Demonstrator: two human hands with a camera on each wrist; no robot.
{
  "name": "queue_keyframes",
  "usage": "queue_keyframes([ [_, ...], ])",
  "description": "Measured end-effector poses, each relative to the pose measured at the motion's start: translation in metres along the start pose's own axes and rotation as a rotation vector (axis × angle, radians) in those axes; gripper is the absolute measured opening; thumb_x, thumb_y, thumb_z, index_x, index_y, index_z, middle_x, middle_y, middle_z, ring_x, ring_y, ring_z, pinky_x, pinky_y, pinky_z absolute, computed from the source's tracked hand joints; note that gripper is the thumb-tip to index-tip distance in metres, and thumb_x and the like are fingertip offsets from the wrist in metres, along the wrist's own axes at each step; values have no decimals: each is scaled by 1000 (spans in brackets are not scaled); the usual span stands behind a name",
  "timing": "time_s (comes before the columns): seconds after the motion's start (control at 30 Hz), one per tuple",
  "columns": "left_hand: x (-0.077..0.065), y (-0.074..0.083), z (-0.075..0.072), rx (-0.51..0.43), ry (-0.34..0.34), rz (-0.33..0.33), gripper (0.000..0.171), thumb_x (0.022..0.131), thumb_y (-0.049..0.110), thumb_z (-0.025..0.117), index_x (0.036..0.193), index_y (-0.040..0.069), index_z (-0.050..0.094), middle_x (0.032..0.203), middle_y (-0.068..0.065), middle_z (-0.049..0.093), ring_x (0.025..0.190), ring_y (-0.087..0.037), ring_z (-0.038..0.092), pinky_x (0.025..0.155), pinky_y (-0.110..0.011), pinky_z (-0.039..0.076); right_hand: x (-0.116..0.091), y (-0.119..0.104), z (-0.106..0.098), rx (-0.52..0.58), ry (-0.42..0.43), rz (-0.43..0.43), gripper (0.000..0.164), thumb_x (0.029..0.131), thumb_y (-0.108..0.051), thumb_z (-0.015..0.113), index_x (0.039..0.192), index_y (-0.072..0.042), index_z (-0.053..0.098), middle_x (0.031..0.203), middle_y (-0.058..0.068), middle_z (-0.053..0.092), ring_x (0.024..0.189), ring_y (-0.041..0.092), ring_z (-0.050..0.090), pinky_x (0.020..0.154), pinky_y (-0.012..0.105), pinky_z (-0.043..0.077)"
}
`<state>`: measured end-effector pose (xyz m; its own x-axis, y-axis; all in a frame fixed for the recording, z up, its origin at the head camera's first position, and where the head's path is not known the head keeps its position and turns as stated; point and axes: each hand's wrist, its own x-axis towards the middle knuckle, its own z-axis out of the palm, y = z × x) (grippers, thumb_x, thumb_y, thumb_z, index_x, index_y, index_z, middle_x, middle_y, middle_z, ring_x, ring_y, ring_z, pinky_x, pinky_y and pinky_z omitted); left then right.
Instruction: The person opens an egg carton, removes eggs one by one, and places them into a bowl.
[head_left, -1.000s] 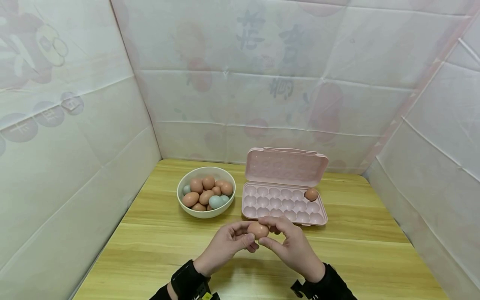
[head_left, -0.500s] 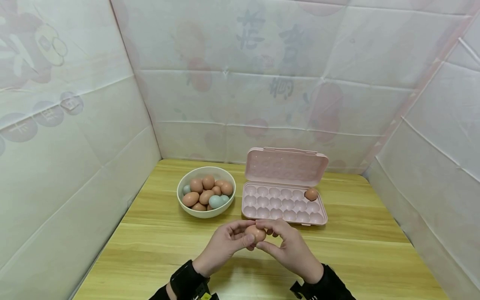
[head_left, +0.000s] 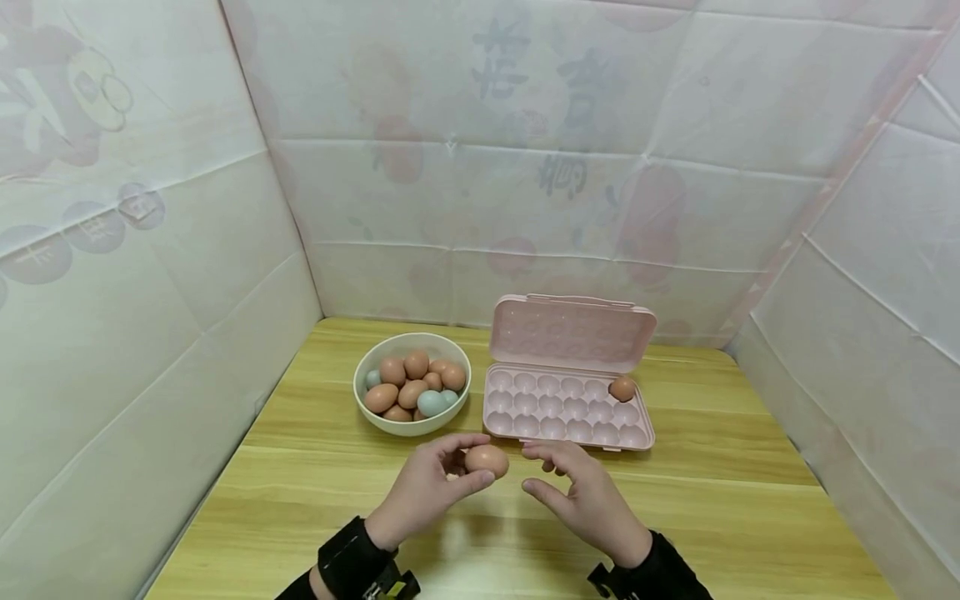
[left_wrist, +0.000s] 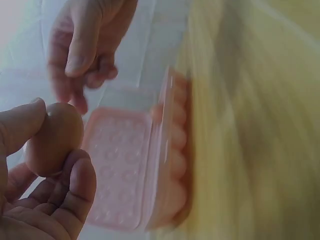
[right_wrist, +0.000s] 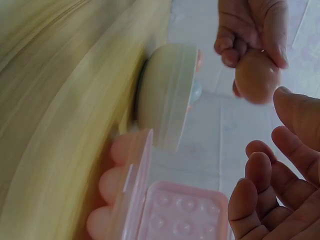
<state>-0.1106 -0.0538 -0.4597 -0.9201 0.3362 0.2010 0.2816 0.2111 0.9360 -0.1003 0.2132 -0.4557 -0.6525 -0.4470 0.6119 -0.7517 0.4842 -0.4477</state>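
Note:
A brown egg is pinched between the thumb and fingers of my left hand, above the table in front of the pink egg box. In the left wrist view the same egg shows whole between thumb and fingertips. My right hand hovers just to the right, apart from the egg, its thumb and fingers spread with nothing between them. The pink egg box lies with its lid raised; one brown egg sits in its back right cup.
Left of the egg box stands a cream bowl with several brown eggs and a few pale blue-green ones. The wooden table is enclosed by pale printed cloth walls at the back and sides.
The egg was between both hands; the right hand has let go of it. My left hand has moved left with the egg, so a gap now separates the hands.

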Motion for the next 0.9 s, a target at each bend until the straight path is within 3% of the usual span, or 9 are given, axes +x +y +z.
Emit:
queue_keyframes([
  [0.13, 0, 2, -18, 154, 91, 122, 43, 92, 26, 87, 131, 12, 74, 104, 0, 77, 83, -3, 65, 74, -25, 59, -6, 6, 1, 0, 4, 50, 41, 86, -3, 86, 125, -7, 72, 124, 8, 75, 93, 14, 64, 65, 15, 48],
  [0.27, 5, 5, -41, 265, 177, 231, 46, 89, 19, 88, 131, 9, 73, 111, -4, 78, 83, -5, 65, 72, -27, 60, -10, 10, 1, 4, 11, 90, 39, 88, -5, 85, 125, -7, 73, 124, 7, 75, 93, 13, 63, 61, 18, 49],
  [0.4, 19, 5, -66, 357, 249, 271, 49, 87, 13, 90, 131, 2, 70, 117, -12, 77, 84, -11, 66, 71, -28, 60, -14, 14, 0, -7, 16, 125, 38, 89, -6, 85, 125, -8, 73, 123, 5, 75, 93, 12, 63, 60, 17, 48],
  [0.57, 42, 2, -93, 468, 271, 220, 48, 89, 12, 88, 131, 0, 68, 107, -11, 74, 83, -17, 65, 71, -26, 56, -17, 20, -2, -35, 23, 133, 39, 88, -5, 85, 125, -9, 74, 117, 3, 76, 91, 11, 62, 59, 15, 45],
  [0.8, 82, 5, -115, 592, 142, 87, 47, 94, 16, 84, 136, 5, 68, 111, -11, 74, 87, -21, 63, 77, -35, 54, -17, 28, -6, -49, 38, 132, 38, 87, -3, 86, 123, -7, 74, 110, -1, 75, 88, 14, 63, 59, 18, 46],
  [0.9, 98, 6, -122, 613, 77, 1, 49, 99, 19, 78, 143, 5, 64, 123, -14, 73, 101, -26, 67, 89, -42, 57, -16, 31, -9, -64, 36, 133, 37, 87, -3, 86, 122, -6, 74, 111, 1, 76, 88, 16, 64, 61, 20, 48],
])
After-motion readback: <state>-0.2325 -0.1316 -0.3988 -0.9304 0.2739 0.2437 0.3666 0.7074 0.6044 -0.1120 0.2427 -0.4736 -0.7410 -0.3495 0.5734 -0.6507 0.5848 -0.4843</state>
